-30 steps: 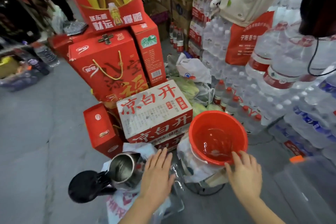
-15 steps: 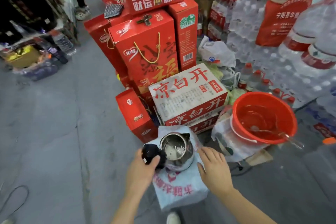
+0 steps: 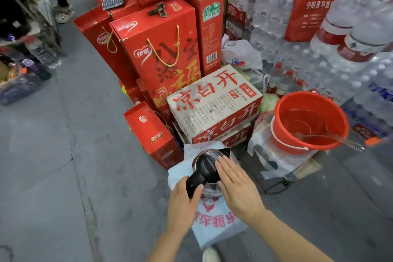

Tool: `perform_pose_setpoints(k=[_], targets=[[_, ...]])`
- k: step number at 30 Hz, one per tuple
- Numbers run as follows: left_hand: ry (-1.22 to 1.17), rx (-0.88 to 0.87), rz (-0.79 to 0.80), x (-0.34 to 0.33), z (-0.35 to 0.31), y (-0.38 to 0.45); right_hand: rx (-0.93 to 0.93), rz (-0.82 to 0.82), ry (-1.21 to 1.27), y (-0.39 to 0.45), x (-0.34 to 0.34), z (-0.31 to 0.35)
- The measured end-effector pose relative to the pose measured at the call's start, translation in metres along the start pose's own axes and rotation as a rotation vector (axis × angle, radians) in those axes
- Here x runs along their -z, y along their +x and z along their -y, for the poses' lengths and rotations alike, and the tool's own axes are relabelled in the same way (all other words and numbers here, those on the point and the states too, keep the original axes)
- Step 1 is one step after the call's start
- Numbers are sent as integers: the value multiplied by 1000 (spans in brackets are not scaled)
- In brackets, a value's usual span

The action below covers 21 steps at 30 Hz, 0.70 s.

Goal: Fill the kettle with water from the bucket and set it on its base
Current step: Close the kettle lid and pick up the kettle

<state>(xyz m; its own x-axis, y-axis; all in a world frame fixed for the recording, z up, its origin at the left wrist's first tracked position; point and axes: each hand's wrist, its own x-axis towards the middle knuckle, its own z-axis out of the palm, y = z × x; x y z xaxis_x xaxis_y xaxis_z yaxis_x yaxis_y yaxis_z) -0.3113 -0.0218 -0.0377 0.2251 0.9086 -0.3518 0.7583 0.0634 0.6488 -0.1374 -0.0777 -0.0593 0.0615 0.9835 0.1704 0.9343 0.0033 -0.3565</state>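
A steel kettle (image 3: 207, 162) with a black lid and black handle stands on a white printed bag (image 3: 214, 223) low in the middle of the view. Its lid is down. My left hand (image 3: 184, 200) grips the black handle. My right hand (image 3: 235, 183) lies flat, fingers together, on the lid's right side. The red bucket (image 3: 282, 134) sits to the right on a plastic-covered stand, with water in it and a clear ladle (image 3: 340, 139) lying across its rim. The kettle's base is hidden under the kettle.
Red gift boxes (image 3: 161, 49) and a white carton with red characters (image 3: 214, 104) stack right behind the kettle. Shrink-wrapped water bottles (image 3: 331, 53) fill the right side. Grey concrete floor (image 3: 53, 166) spreads to the left. A person's shoe (image 3: 63, 14) is far back left.
The kettle's lid was open and is now down. My right hand has moved from beside the kettle onto the lid. My left hand stays on the handle.
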Motion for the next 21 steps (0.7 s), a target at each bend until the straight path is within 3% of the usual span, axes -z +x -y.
perform_pose_setpoints(k=[3, 9, 11, 14, 16, 21], targets=[[-123, -26, -48, -8, 15, 3, -10, 21, 18, -2, -13, -6], [-665, 39, -39, -24, 47, 20, -24, -89, 157, -5, -22, -5], [-808, 75, -32, -30, 56, 30, -150, -179, 354, -9, -26, -3], [-915, 81, -69, -35, 58, 36, -566, -253, 775, -9, -34, -9], [-945, 55, -130, -38, 58, 38, -744, -248, 997, -1, -43, -16], [-1085, 96, -193, -45, 54, 40, -786, -302, 1263, 26, -68, -20]])
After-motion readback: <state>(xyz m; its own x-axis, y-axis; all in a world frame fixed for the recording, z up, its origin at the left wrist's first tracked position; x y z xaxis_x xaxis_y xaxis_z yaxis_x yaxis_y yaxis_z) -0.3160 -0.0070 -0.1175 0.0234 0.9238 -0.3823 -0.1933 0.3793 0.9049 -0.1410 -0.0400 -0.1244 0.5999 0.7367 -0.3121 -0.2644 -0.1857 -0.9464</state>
